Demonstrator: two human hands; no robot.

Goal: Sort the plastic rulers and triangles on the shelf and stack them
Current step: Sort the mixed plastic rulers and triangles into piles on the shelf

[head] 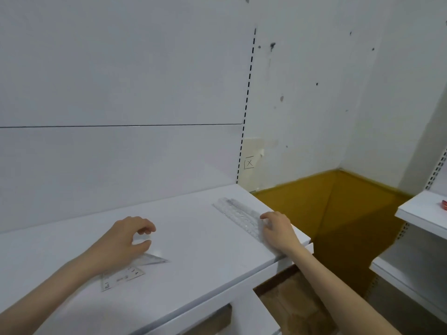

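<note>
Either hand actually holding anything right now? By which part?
Nothing clearly lifted: the right hand rests on the rulers at their near end; the left hand curls over a triangle, grip unclear.

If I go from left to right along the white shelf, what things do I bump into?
Left hand, rulers, right hand, then a small red thing on the next shelf over. The triangles lie partly under the left hand, so I left them out.
</note>
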